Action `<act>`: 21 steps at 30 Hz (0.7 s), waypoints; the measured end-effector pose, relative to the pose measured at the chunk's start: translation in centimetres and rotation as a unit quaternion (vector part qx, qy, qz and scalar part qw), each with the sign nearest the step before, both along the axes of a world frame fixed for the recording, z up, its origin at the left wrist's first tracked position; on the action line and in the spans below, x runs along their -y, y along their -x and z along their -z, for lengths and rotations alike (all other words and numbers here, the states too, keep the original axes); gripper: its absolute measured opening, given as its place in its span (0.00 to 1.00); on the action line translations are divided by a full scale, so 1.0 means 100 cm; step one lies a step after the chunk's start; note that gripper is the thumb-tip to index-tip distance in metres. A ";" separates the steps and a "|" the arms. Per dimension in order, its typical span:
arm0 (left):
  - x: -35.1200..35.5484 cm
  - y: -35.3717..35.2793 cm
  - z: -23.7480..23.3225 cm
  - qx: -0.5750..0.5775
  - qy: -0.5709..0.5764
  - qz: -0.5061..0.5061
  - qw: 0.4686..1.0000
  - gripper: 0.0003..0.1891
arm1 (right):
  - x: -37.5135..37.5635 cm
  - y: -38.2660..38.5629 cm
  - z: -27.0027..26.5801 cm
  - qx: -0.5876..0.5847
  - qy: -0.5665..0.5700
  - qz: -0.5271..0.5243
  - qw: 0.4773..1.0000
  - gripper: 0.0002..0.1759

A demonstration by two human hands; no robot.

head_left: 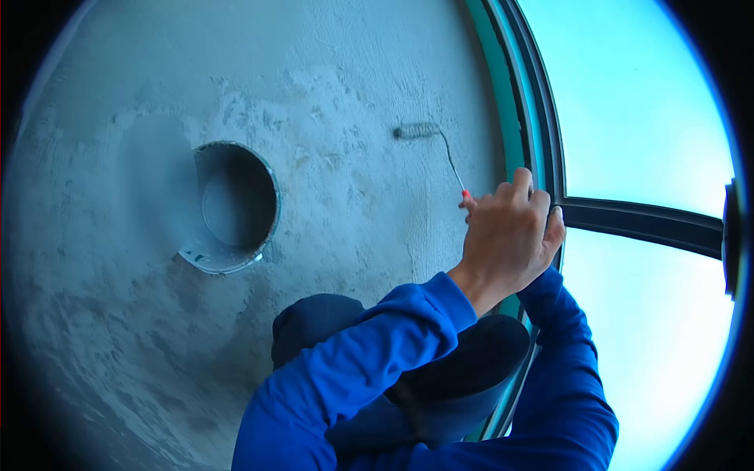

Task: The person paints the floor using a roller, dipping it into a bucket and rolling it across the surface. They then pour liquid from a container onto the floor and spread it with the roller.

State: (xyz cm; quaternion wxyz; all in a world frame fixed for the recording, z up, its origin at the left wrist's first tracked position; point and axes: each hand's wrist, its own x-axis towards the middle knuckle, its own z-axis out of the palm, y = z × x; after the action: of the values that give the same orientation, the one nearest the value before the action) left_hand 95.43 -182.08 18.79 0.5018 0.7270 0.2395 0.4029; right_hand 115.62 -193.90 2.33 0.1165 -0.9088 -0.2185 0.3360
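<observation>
A small paint roller [418, 130] with a thin wire frame and a red handle end lies against the grey, wet-looking floor. My left hand [506, 235] crosses over the right arm by the dark window frame [542, 110]. Its fingers are bent, and what they hold, if anything, is hidden. Behind it, my right hand [468, 202] is mostly covered. Only fingertips that seem to belong to it show, closed at the roller's red handle end. The bright blue sleeves of both arms meet near the frame.
An open bucket [276, 184] stands on the floor to the left, grey inside. Large bright window panes [628, 102] fill the right side, divided by a dark crossbar [644, 224]. My bent knees [318, 322] are below. A blurred patch obscures the bucket's left side.
</observation>
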 end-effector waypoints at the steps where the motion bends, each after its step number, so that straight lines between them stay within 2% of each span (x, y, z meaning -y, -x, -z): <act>1: 0.003 -0.003 0.000 0.000 0.013 0.016 1.000 0.12 | 0.025 0.008 -0.002 -0.003 0.004 0.003 1.000 0.21; 6: 0.006 -0.019 0.010 -0.026 0.031 0.046 0.998 0.13 | 0.147 0.070 -0.003 -0.024 0.008 0.056 0.998 0.19; 9: -0.009 -0.025 0.023 -0.033 0.043 0.018 0.998 0.11 | 0.226 0.122 -0.011 -0.045 0.027 0.110 0.993 0.18; 11: -0.020 -0.031 0.038 0.017 0.019 -0.027 0.999 0.13 | 0.274 0.157 -0.022 -0.058 0.037 0.147 0.987 0.17; 12: -0.025 -0.032 0.041 0.003 -0.002 -0.037 0.999 0.13 | 0.296 0.171 -0.026 -0.065 0.042 0.167 0.983 0.16; 13: -0.025 -0.032 0.040 0.015 -0.022 -0.082 0.996 0.18 | 0.315 0.184 -0.029 -0.071 0.042 0.183 0.980 0.16; 15: -0.044 -0.024 0.034 0.013 0.020 0.036 0.999 0.19 | 0.353 0.209 -0.041 -0.077 0.038 0.202 0.976 0.15; 18: -0.048 -0.018 0.029 -0.012 0.005 0.007 1.000 0.18 | 0.394 0.239 -0.070 -0.054 -0.007 0.184 0.981 0.18; 20: -0.056 -0.009 0.020 -0.059 0.065 0.027 0.996 0.17 | 0.410 0.252 -0.078 -0.067 0.067 0.292 0.952 0.18; 21: -0.059 -0.005 0.019 -0.085 0.096 0.038 0.991 0.18 | 0.410 0.255 -0.077 -0.074 0.061 0.306 0.947 0.18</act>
State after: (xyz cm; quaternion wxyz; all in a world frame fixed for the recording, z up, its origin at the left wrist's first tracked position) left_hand 95.92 -176.21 16.86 0.5621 0.7153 0.2913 0.2958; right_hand 90.15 -234.91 10.05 0.1734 -0.9099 0.1005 0.3631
